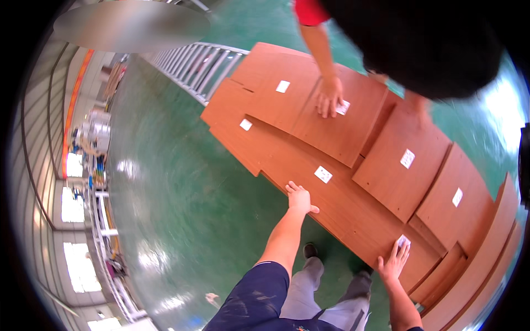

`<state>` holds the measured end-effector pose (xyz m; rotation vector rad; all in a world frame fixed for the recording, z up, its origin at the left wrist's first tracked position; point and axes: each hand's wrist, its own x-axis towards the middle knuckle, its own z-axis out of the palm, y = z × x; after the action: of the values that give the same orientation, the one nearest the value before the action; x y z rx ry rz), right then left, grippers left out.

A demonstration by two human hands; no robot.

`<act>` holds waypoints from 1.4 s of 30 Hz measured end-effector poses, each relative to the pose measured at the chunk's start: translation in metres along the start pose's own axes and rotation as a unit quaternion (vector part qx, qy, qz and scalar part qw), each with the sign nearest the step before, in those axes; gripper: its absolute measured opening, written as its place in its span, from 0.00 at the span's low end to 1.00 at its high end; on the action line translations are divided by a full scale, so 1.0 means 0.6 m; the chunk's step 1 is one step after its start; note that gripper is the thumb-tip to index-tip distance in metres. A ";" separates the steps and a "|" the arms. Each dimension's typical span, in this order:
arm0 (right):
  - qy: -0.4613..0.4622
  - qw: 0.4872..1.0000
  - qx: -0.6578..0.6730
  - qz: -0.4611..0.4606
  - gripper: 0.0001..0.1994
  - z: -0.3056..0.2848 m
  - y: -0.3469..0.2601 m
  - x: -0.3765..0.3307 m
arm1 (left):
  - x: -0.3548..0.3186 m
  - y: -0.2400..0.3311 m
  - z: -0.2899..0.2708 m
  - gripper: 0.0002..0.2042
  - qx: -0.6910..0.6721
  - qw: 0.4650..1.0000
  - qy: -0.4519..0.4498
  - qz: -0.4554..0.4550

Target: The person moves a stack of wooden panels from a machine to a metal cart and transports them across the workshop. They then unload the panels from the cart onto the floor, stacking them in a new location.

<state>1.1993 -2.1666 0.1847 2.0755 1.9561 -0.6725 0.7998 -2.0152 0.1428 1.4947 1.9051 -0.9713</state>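
Head view, looking down: flat brown boards lie overlapped in a long spread, raised above the green floor on what I take to be a table hidden beneath them. My left hand rests flat on the near edge of the biggest board, fingers together and thumb out, pressing down and clamping nothing, I judge to steady the sheet. My right hand lies further along the same edge, fingers spread, the tips on a small white label at the board's corner, as if smoothing it down.

Other white labels sit one to a board, so each sheet seems tagged singly. The boards overlap like shingles, which leaves every label uncovered.

Across the spread, another person in a red sleeve leans in, one hand pressed on a label of a far board.

Beyond the boards a grey roller track runs away along the floor. My shoes stand just beside the near edge, and windows line the wall far to my left.
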 end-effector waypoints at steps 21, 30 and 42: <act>-0.138 0.950 -0.229 -0.162 0.55 -0.042 -0.175 0.106 | 0.007 -0.036 -0.030 0.59 -0.021 0.999 -0.017 0.034; -0.223 0.958 -0.142 -0.111 0.50 -0.062 -0.219 0.115 | 0.009 -0.077 -0.042 0.54 0.030 0.997 -0.031 0.059; -0.173 0.968 -0.120 -0.133 0.44 -0.080 -0.175 0.130 | 0.046 -0.057 -0.024 0.63 0.037 0.999 0.033 0.014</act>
<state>1.1061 -2.0659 0.2068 1.4583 2.0095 -0.7468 0.7601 -1.9918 0.1378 1.6107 1.9081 -1.0014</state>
